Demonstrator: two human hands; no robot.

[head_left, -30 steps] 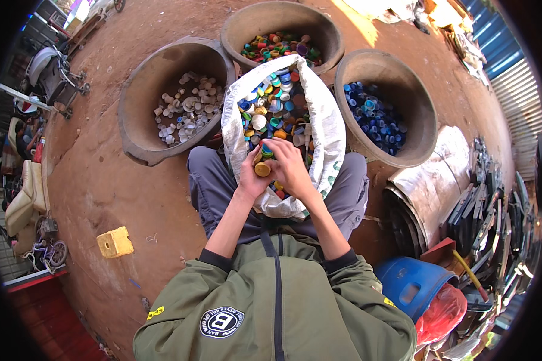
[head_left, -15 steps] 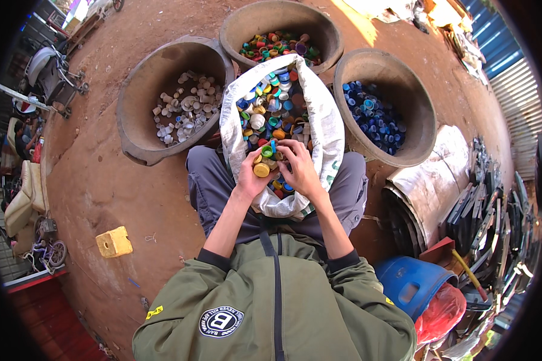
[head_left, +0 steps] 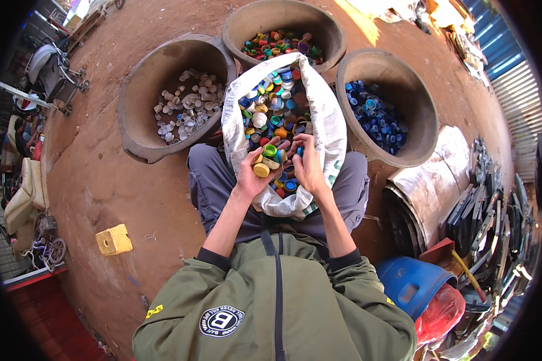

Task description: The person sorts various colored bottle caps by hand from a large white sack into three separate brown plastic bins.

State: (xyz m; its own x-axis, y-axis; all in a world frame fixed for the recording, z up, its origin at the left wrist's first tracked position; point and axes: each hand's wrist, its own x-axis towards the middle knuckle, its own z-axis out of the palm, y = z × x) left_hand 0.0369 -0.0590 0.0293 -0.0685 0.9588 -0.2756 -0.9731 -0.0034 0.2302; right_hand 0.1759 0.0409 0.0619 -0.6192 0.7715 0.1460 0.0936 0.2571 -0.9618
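A white woven sack (head_left: 326,108) full of mixed coloured bottle caps (head_left: 273,101) stands open between my knees. Over its near side, my left hand (head_left: 251,178) is curled around several bottle caps. Among them a green cap (head_left: 270,150) and a yellow cap (head_left: 261,169) show plainly. Just to the right, my right hand (head_left: 309,170) has its fingers bent around a blue cap (head_left: 300,151), apart from the left hand's caps. Its fingertips partly cover that cap.
Three large round tubs surround the sack: the left tub (head_left: 132,99) holds white caps, the far tub (head_left: 235,33) mixed colours, the right tub (head_left: 420,108) blue ones. A yellow block (head_left: 114,240) lies at left; a blue drum (head_left: 406,283) lies near my right elbow.
My right hand has drawn a little to the right, away from the caps in my left hand, with a blue cap in its fingers. The left hand stays in nearly the same place.
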